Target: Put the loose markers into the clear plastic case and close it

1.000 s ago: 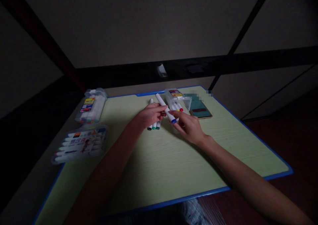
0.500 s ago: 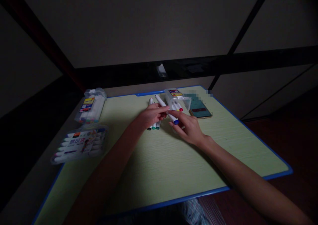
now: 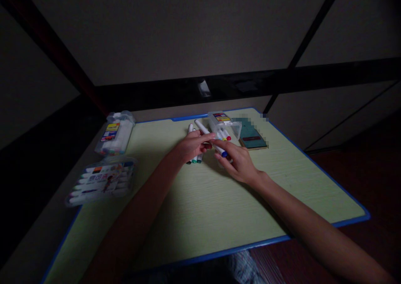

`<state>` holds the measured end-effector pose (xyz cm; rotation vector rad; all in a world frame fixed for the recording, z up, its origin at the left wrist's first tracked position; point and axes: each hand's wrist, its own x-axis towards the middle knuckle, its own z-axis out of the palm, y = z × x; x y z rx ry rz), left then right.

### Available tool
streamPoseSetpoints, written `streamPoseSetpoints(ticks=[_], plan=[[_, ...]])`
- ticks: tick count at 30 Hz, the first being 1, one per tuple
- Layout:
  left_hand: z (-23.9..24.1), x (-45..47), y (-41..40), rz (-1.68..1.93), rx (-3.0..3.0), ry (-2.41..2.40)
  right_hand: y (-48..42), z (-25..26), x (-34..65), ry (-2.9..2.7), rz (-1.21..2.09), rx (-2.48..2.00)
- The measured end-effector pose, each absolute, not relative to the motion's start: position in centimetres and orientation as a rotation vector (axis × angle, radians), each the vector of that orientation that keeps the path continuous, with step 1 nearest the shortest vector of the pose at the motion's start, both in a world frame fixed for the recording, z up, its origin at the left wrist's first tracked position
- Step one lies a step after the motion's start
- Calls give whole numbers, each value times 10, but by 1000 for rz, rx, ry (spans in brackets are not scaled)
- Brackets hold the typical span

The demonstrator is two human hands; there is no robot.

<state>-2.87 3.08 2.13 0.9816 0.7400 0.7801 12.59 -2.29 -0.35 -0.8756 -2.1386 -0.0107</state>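
Observation:
Between my two hands is a white marker with a blue end, held at a slant above the table. My left hand is closed round its middle, thumb along the top. The fingers of my right hand are closed on the part near the blue end. Beneath my left hand lie several white markers with green and dark ends, partly covered by it. Just beyond my hands an open clear plastic case rests on its side, with red- and yellow-ended markers in its mouth.
A phone lies right of the open case. At the left stand a clear case of markers and, nearer me, a flat marker case at the table's edge. The pale green table has a blue rim, and a wall panel rises behind it.
The blue-ended marker has shifted very slightly, its blue end a little to the right. Both hands keep almost the same grip and place.

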Motion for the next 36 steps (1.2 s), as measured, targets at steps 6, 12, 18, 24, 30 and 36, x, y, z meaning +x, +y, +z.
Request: streamPoseSetpoints(ticks=[6,12,18,24,30,36], plan=[[21,-31,32,782,913,703,-23,-3,127,-2120,1,-920],[23,-32,32,768,926,714,-22,-3,126,-2137,-11,-865],[22,-30,32,770,937,715,-23,-5,127,-2146,3,-870],[21,-30,32,772,965,720,-21,-6,128,-2165,-42,-853],[21,-29,31,782,968,720,-19,-10,130,-2164,-77,-819],[24,-27,27,764,966,716,-19,-9,132,-2142,-172,-773]])
